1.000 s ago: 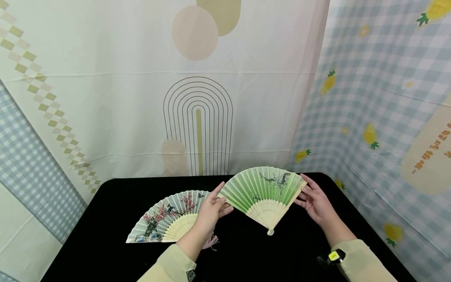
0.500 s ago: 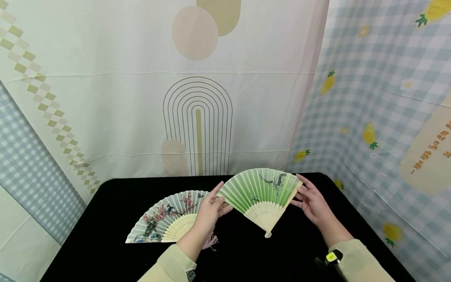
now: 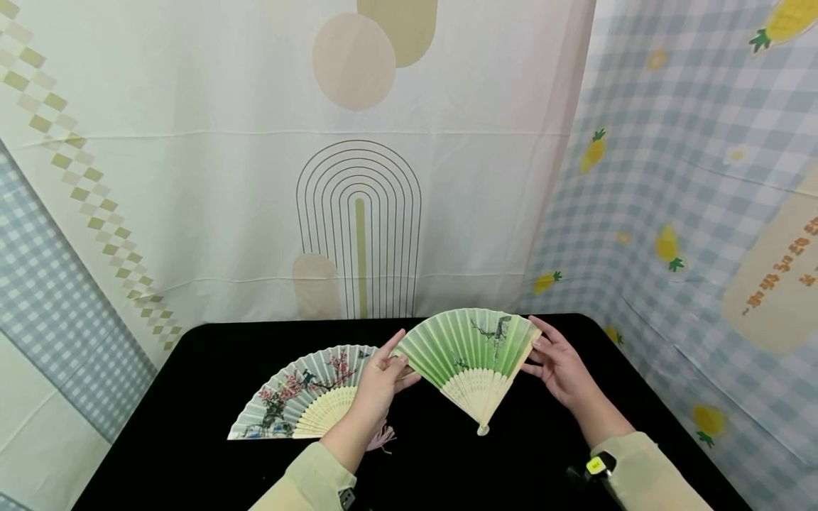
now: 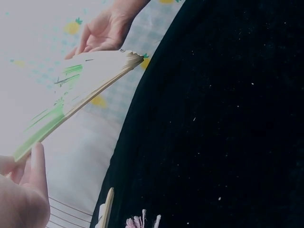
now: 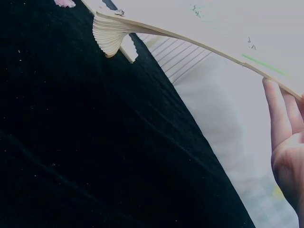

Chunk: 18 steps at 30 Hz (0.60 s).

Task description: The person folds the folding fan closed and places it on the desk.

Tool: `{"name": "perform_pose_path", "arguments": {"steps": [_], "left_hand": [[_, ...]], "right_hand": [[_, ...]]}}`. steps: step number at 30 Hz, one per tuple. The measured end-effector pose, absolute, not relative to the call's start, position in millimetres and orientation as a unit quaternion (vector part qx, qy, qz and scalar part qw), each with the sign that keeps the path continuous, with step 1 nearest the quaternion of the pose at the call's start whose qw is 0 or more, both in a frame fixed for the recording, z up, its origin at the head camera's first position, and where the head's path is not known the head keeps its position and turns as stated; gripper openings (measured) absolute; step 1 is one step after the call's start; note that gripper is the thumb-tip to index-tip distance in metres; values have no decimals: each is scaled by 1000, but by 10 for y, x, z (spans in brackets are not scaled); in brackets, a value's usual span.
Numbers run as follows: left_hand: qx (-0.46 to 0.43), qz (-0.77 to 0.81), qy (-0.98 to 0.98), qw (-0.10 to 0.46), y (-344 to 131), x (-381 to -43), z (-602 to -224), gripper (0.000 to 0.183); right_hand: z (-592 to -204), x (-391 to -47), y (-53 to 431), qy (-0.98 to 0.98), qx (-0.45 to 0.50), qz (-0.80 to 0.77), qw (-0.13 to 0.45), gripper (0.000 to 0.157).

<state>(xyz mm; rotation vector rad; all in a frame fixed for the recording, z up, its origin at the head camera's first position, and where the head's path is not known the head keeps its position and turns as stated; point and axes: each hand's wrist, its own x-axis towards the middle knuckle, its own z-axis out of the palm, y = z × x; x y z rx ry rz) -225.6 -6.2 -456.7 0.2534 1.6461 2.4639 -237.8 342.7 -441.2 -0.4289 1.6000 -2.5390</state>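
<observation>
A green folding fan (image 3: 476,348) is spread between my two hands, its pivot end pointing down toward me and a dark branch painted on its leaf. My left hand (image 3: 382,376) pinches the fan's left outer edge between thumb and fingers. At the opposite edge my right hand (image 3: 559,365) pinches the outer rib, with the other fingers behind the leaf. In the left wrist view the fan (image 4: 66,102) is held above the black tabletop. A second folding fan (image 3: 307,394), pale with pink blossoms, lies spread at the left, partly hidden by my left forearm.
Both fans are over a black-covered table (image 3: 211,369). A pink tassel (image 3: 383,438) lies beside the blossom fan. Behind the table hangs a white patterned cloth (image 3: 224,213), and a blue checked cloth (image 3: 677,184) hangs along the right side.
My right hand has moved a little left, bringing its edge of the green fan inward, so the fan is spread slightly less wide. Its pivot has shifted left and slightly down. My left hand barely moved.
</observation>
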Motion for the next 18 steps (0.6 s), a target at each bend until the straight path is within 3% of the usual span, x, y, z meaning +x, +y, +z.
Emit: {"name": "perform_pose_path", "arguments": {"steps": [18], "left_hand": [[67, 836, 541, 61, -20, -2260, -4586, 53]], "right_hand": [[-4449, -2371, 3332, 532, -158, -829, 62, 46]]}}
